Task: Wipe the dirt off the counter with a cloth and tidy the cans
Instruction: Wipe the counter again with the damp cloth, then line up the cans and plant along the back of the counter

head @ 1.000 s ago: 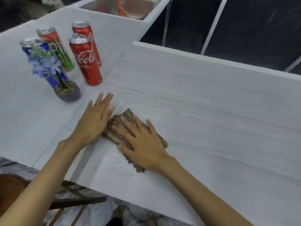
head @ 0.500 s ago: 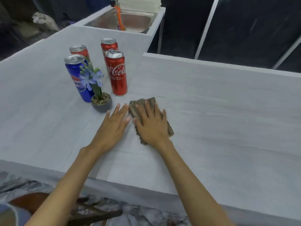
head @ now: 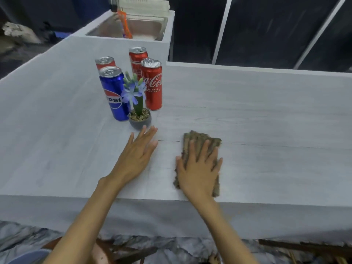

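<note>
A brown folded cloth (head: 203, 141) lies near the front edge of the pale grey counter (head: 266, 119). My right hand (head: 200, 166) presses flat on it with fingers spread. My left hand (head: 137, 157) rests flat on the bare counter to the cloth's left, empty, its fingertips close to a small pot. Behind it stand several cans: a blue Pepsi can (head: 114, 92), a red Coca-Cola can (head: 152, 83), a second red can (head: 137, 58) further back and a third red can (head: 105, 62) partly hidden behind the Pepsi.
A small grey pot with a blue artificial flower (head: 139, 115) stands just in front of the cans. A steel sink (head: 133, 29) with an orange tool in it sits at the back. Dark window panes lie beyond the counter's far edge.
My right hand has slid the cloth to the right and toward the front edge, away from the cans. The two hands are now apart; the view has shifted.
</note>
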A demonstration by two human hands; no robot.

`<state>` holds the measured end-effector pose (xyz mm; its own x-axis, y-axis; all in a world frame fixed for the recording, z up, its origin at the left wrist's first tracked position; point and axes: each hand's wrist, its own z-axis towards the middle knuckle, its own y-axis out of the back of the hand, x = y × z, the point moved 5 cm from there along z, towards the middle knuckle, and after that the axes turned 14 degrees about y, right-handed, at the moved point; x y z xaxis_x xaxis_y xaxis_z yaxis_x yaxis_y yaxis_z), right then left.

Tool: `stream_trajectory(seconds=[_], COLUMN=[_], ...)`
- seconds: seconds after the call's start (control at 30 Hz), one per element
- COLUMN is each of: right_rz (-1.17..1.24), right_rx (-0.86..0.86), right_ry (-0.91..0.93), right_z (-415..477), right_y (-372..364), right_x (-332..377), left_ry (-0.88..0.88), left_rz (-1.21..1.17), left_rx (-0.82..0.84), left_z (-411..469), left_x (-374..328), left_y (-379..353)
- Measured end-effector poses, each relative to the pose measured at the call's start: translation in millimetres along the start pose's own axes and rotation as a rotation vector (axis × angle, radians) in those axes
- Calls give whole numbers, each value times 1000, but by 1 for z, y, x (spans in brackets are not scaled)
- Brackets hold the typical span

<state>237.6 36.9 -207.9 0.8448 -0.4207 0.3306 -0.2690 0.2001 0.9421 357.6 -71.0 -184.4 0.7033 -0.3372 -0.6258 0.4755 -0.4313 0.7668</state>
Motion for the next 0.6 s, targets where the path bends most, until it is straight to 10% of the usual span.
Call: stream_trajectory(seconds=[0.43,0.6], right_rz=[467,763], right_rx=[250,-75], right_ry=[157,153], right_z=[-8,22], right_y=[-12,49], right_x=[100,81], left_ry=[64,22], left_rz=[-40,-180], left_rx=[-65,-340], left_z=[-20,-23], left_x=[19,3], left_y=[36,69])
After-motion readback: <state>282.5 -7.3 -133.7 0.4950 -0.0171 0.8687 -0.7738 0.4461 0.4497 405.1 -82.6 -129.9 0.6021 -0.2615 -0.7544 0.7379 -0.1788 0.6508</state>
